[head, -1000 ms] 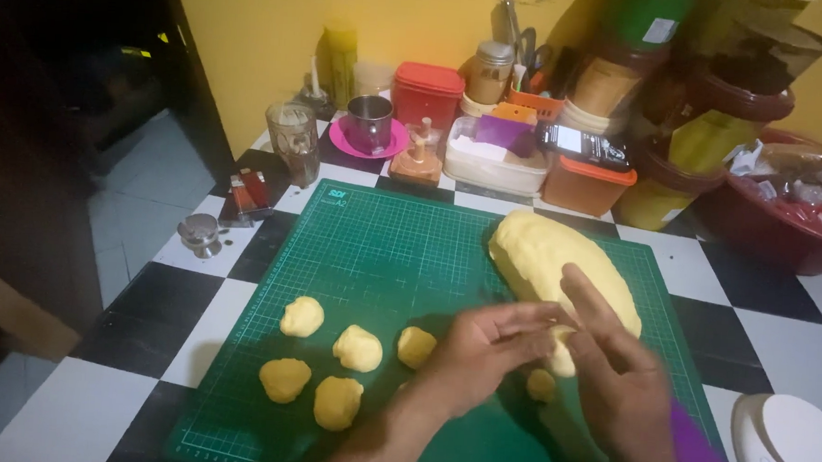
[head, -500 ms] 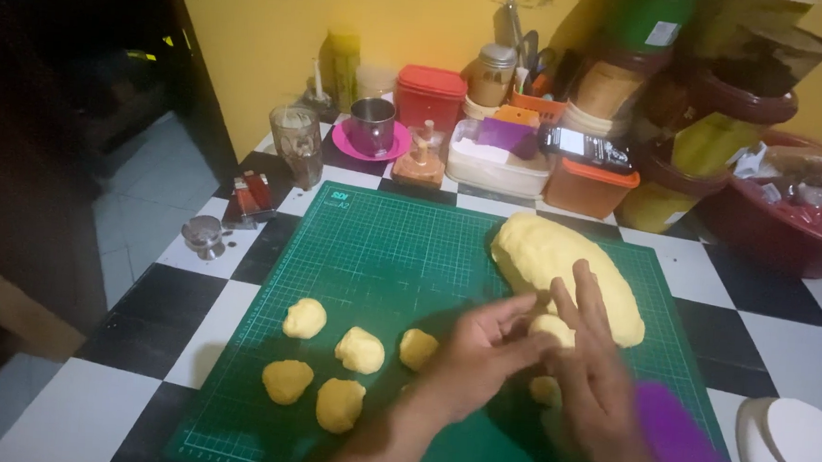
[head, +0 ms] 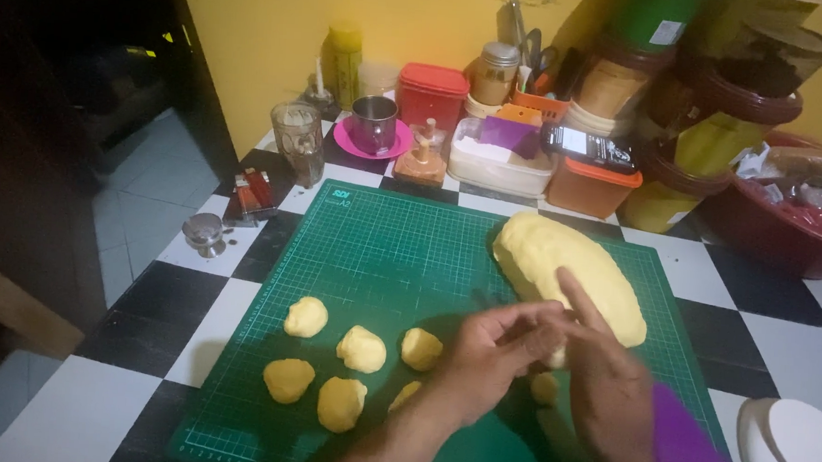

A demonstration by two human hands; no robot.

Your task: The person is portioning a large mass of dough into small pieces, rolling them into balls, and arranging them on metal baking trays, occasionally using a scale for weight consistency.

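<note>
head view, all placed vs the green gridded cutting mat (head: 382, 248) on the black-and-white checked tabletop (head: 64, 410).

left hand (head: 494, 353) over the mat's near-centre, fingers (head: 528, 314) curled and pressed together, pinching at the near end of the big pale-yellow dough loaf (head: 568, 272); exact bit gripped hidden behind knuckles. right hand (head: 609, 391) just beside it, index finger stretched out flat on the loaf's near end, other fingers folded; can't tell if holding anything. hands touching each other.

loaf lying on the mat's far-right part, slanting from far-centre twd right edge. small dough scrap (head: 543, 388) on the mat betw the two wrists.

six small yellow dough balls (head: 363, 348) in a loose cluster on the mat's near-left part, apart from each other, one partly hidden by the left forearm.

purple plastic scraper (head: 686, 442), blurred, at the mat's near-right corner by the right wrist. white round dish (head: 798, 448) off the mat's near-right edge.

beyond the mat's far edge: clear drinking glass (head: 298, 141), steel mug on a pink saucer (head: 373, 126), red-lidded box (head: 431, 93), white tub (head: 503, 166), orange tub (head: 592, 184), stacked jars along the yellow wall. small steel cup (head: 205, 232) off the mat's left edge.
</note>
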